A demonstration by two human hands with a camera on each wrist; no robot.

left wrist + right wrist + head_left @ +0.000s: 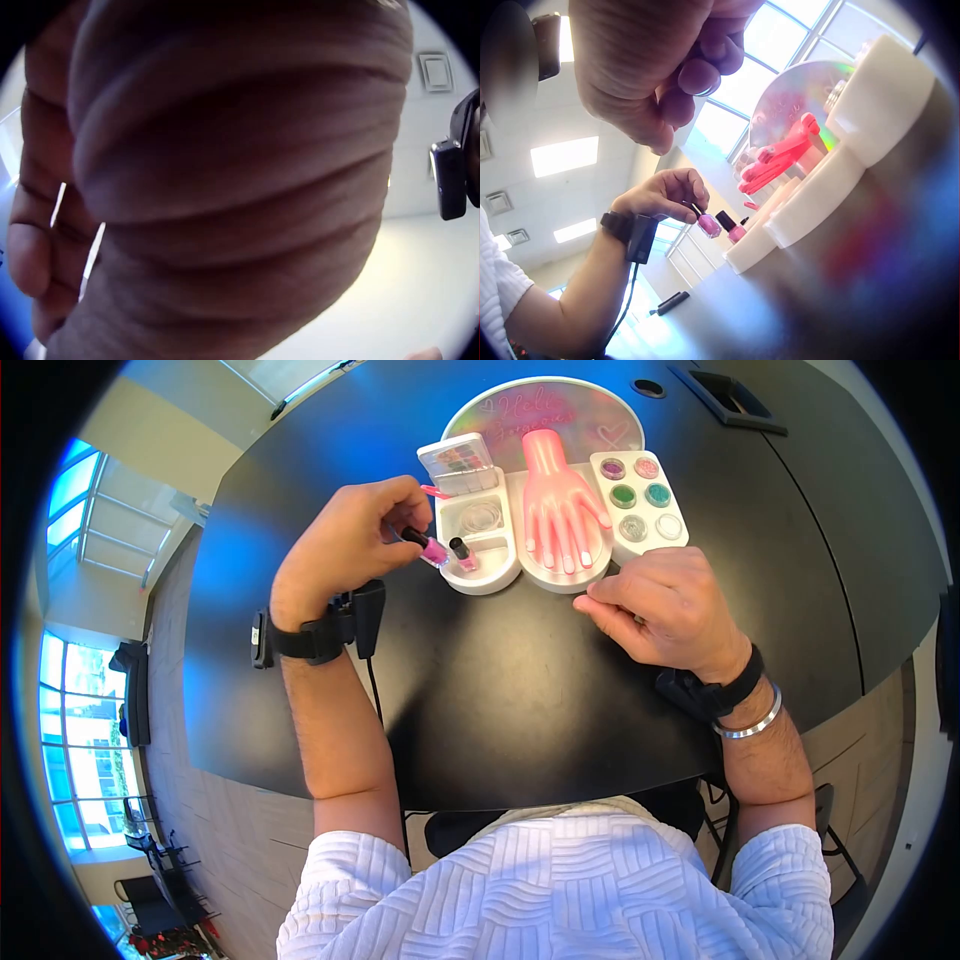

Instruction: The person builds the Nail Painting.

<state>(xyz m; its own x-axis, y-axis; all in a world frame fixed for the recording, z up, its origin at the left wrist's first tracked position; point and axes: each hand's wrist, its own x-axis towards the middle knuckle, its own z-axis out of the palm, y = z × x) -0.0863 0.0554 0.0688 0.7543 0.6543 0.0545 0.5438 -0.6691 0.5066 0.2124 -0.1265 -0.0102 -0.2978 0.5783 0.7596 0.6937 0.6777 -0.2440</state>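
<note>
My left hand (352,532) pinches a small pink nail polish bottle (434,551) by its black cap, at the left edge of a white nail-art stand (483,582). A second pink polish bottle (464,556) with a black cap stands in the stand's front left compartment. In the middle of the stand lies a pink model hand (560,500) with pale nails, fingers toward me. My right hand (672,605) hovers before the stand's right side, fingers loosely curled with nothing seen in them. The left wrist view is mostly filled by the left hand (232,172).
Several glitter pots (622,496) sit in the stand's right wing. A lidded palette (460,463) stands raised at the left, above a compartment with a clear round item (480,516). An oval iridescent panel (490,415) rises behind. The black table (530,700) has a socket box (728,400) at the back.
</note>
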